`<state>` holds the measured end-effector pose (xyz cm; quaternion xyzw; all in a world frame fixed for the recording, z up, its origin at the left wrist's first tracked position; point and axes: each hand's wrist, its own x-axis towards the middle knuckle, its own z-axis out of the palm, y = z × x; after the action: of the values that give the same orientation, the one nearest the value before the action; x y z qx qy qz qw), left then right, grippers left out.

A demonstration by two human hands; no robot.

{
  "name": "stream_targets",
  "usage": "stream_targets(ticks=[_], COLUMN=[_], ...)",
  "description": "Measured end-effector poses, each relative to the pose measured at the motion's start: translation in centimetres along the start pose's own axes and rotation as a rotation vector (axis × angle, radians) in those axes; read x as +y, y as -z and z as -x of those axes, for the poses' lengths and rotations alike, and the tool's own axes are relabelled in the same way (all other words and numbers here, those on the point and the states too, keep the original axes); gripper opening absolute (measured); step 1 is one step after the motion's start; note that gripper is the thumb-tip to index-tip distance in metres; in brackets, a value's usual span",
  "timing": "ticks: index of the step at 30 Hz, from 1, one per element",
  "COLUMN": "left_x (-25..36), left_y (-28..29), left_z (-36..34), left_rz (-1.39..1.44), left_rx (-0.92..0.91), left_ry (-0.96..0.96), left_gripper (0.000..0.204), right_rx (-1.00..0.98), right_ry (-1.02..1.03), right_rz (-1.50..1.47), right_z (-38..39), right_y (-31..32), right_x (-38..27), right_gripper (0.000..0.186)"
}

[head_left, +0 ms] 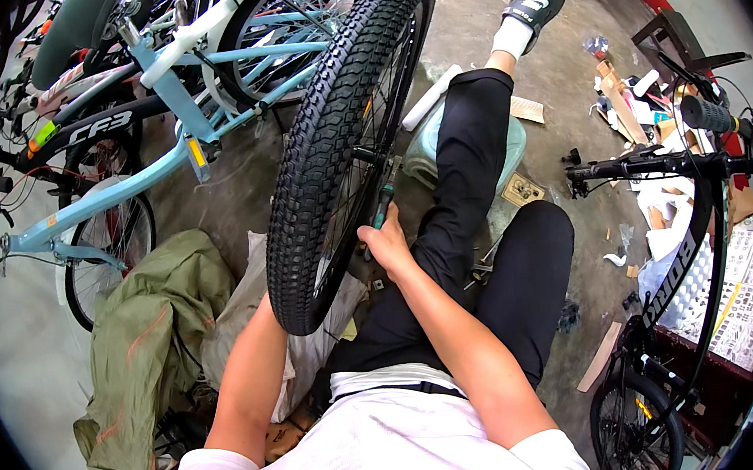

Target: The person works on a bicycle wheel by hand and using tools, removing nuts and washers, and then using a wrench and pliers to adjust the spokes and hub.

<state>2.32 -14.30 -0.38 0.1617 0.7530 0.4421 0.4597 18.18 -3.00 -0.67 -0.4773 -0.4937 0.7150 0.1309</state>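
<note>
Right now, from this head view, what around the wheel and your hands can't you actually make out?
- Left hand: hidden behind the knobby tyre; only the forearm shows, so its grip is unknown.
- Wheel hub: screened by tyre and spokes.
- Tool in the right hand: dark handle shows, its tip is lost near the hub.
- Small parts on the floor by the black bicycle: too small to identify.
- Blue bicycle: cut off by the upper edge.

Knobby black bicycle wheel (342, 141) stood upright between seated person's knees, right hand (386, 243) gripped green-handled tool (383, 201) at wheel hub, left forearm reached behind tyre with hand hidden, light blue bicycle (163, 97) at left, black bicycle (675, 291) at right, olive cloth (150, 331) on floor.
</note>
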Motion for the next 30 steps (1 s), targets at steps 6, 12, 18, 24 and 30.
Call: stream_targets(ticks=[6, 12, 18, 24, 30], left_x=[-0.2, -0.2, -0.3, -0.3, -0.5], left_y=[0.0, -0.3, -0.5, -0.4, -0.2], left_z=[0.2, 0.4, 0.7, 1.1, 0.9], left_rz=[0.004, 0.005, 0.001, -0.005, -0.029], left_rx=[-0.002, -0.020, -0.035, -0.053, -0.102], left_ry=[0.014, 0.019, 0.023, 0.029, 0.032], left_gripper=[0.052, 0.050, 0.049, 0.048, 0.047], right_rx=[0.003, -0.040, -0.113, -0.045, 0.066], right_ry=[-0.006, -0.038, -0.088, -0.148, -0.103], right_rz=[0.040, 0.037, 0.121, 0.064, -0.084], right_z=[0.8, 0.6, 0.3, 1.2, 1.7], right_y=[0.1, 0.5, 1.0, 0.3, -0.5], right_x=[-0.8, -0.5, -1.6, -2.7, -2.2], right_gripper=[0.081, 0.074, 0.084, 0.080, 0.079])
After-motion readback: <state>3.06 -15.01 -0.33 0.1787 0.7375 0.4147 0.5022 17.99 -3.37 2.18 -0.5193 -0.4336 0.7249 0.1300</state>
